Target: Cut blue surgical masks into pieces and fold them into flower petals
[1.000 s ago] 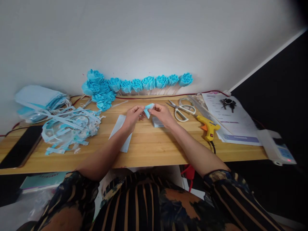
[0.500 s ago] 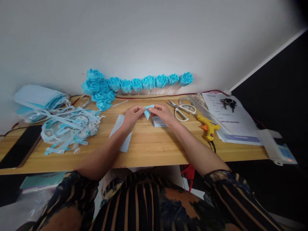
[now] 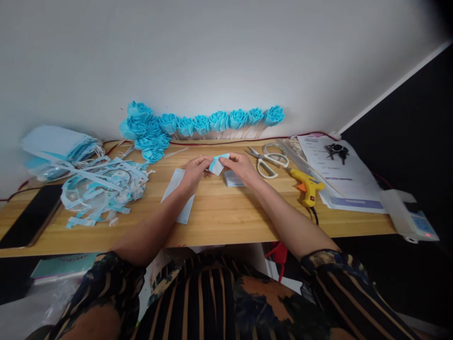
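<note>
Between my two hands is a small blue and white piece of fabric (image 3: 217, 165), partly folded, its pale side showing below a blue edge. My left hand (image 3: 196, 171) pinches its left side, and my right hand (image 3: 240, 167) pinches its right side with the thumb across the front. Under my left forearm lies a long pale blue strip (image 3: 186, 208). Just below my right hand rests a stack of small pale pieces (image 3: 232, 179). White-handled scissors (image 3: 267, 160) lie partly open to the right of my right hand.
Blue fabric flowers (image 3: 201, 124) line the wall. Scraps (image 3: 102, 189), a mask pile (image 3: 58, 144) and a phone (image 3: 31, 215) lie left on the wooden table (image 3: 226, 224). To the right are a yellow glue gun (image 3: 307, 186), papers (image 3: 348, 189), keys (image 3: 337, 151) and a white power strip (image 3: 406, 217).
The piece between my hands has changed from a narrow, pointed triangle to a wider shape showing more of its pale side. Both hands stay in nearly the same place.
</note>
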`<action>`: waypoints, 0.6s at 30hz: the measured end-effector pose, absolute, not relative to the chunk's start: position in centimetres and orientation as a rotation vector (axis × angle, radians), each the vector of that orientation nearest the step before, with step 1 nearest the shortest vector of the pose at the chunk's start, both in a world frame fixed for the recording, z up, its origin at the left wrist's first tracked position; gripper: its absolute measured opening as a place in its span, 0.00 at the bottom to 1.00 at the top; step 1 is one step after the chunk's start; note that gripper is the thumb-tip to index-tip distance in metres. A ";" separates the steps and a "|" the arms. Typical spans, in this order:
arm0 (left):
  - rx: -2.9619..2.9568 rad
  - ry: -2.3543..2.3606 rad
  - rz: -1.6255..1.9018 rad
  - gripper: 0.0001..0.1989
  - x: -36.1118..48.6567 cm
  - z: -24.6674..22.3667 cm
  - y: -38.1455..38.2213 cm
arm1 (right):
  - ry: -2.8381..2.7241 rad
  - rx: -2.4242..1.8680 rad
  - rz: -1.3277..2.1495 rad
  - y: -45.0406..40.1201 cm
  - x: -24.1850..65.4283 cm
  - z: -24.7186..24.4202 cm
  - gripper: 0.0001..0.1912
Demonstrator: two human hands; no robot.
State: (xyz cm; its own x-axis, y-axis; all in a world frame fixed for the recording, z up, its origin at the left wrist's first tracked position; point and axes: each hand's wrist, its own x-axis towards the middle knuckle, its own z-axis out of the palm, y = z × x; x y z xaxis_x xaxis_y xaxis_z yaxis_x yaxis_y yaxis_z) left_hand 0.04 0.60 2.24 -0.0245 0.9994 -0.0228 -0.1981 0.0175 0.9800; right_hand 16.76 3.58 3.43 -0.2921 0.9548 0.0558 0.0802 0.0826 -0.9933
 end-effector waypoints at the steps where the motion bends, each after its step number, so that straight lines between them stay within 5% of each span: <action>1: 1.024 1.091 1.302 0.17 0.0 2.3 0.6 | -1.515 -1.075 1.322 3.6 16.7 3.4 0.15; 18: 1.039 1.109 1.308 0.23 0.1 1.7 1.0 | -1.604 -1.078 1.259 3.5 16.9 3.4 0.16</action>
